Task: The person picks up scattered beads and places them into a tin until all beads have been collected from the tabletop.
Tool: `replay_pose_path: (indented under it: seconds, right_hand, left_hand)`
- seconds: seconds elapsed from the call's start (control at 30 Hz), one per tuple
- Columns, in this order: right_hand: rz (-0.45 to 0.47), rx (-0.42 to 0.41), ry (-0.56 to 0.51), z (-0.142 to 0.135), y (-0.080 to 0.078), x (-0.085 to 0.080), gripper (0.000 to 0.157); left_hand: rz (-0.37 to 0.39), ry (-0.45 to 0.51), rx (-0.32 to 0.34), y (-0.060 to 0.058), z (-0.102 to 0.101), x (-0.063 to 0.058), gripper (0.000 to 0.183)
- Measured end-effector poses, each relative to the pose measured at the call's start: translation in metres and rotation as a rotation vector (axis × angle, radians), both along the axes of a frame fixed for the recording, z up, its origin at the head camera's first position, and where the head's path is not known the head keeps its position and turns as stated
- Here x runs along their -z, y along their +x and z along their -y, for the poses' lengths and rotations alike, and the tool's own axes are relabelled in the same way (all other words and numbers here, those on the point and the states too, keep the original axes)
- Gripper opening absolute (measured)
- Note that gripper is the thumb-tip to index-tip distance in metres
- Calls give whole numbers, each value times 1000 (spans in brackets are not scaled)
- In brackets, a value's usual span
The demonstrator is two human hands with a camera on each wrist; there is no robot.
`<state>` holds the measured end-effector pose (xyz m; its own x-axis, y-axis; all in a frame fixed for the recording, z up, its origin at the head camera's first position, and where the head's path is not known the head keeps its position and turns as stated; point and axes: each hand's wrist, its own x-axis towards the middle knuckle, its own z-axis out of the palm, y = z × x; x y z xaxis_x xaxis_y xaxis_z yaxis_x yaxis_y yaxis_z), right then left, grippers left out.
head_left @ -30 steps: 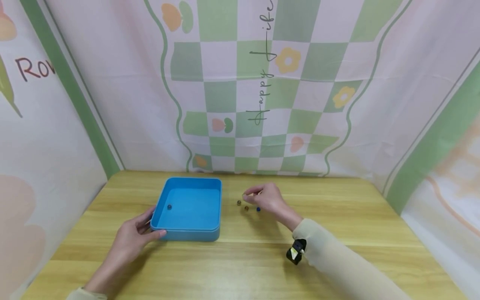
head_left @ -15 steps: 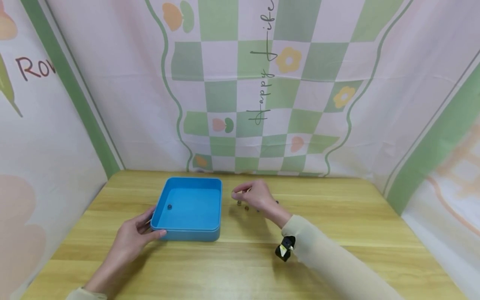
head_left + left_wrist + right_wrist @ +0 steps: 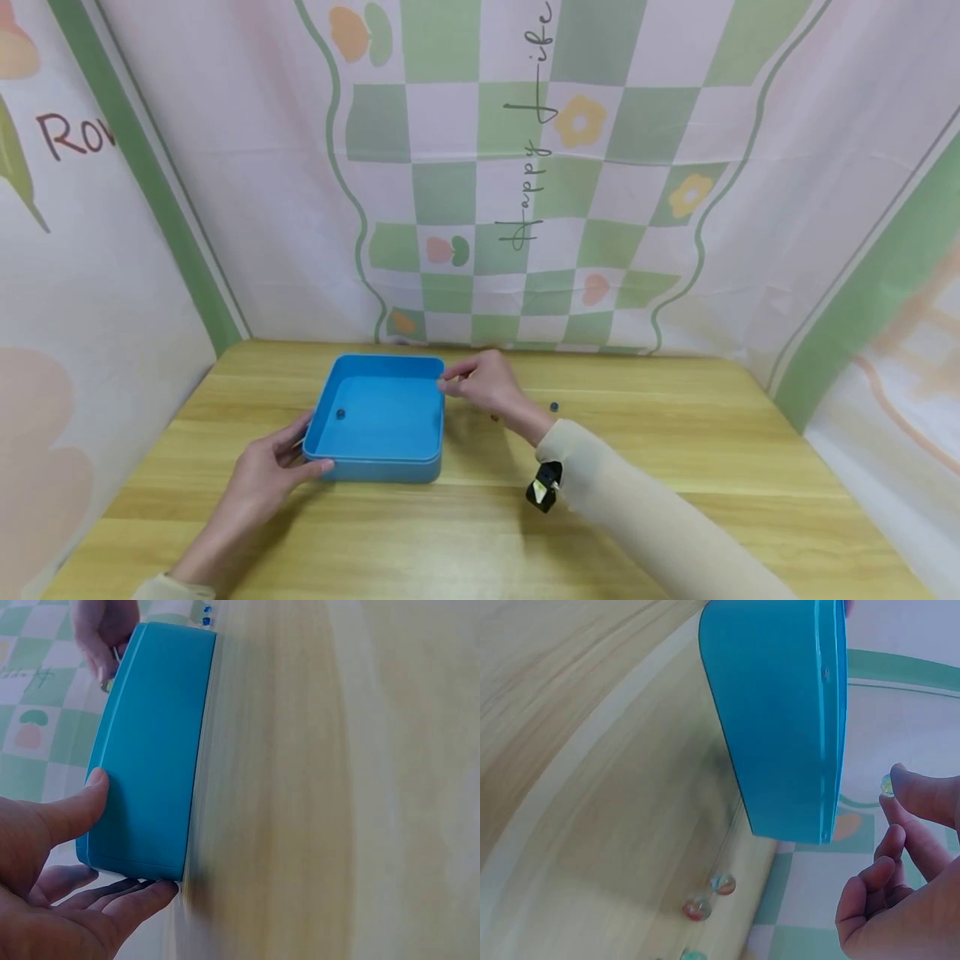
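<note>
The left hand (image 3: 262,471) grips the front left corner of a shallow blue square box (image 3: 382,472), its thumb on the front wall and its fingers round the side. Inside the box, toward the left, lies one dark marble (image 3: 341,414). At the box's right rim is the right hand (image 3: 491,387), raised above the table. Thumb and index finger pinch a clear glass marble (image 3: 886,784) with a yellowish tint, seen best in the right wrist view; its other fingers are curled.
On the wooden table (image 3: 637,417), right of the box, lie a dark blue marble (image 3: 554,407) and a brownish marble (image 3: 494,417), partly behind the right hand. The right wrist view shows reddish marbles (image 3: 697,907) and a green one (image 3: 694,955). A patterned curtain (image 3: 495,292) borders the back.
The right hand has moved left with the pinched marble, from above the loose marbles to the box's right rim. The dark blue marble has come into sight behind it. The left hand stays put.
</note>
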<state>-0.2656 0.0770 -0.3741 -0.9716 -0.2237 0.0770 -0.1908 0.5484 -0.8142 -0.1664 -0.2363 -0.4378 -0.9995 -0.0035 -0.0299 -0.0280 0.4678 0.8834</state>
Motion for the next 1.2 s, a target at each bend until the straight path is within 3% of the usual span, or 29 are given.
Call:
replay_pose_path:
  seconds: [0.4, 1.2]
  right_hand:
    - [-9, -51, 34, 25, -5, -2, 12]
    - [34, -47, 141, 72, -25, 4, 9]
  left_hand:
    - [-10, 10, 7, 0, 1, 0, 85]
    - [8, -30, -12, -3, 0, 1, 85]
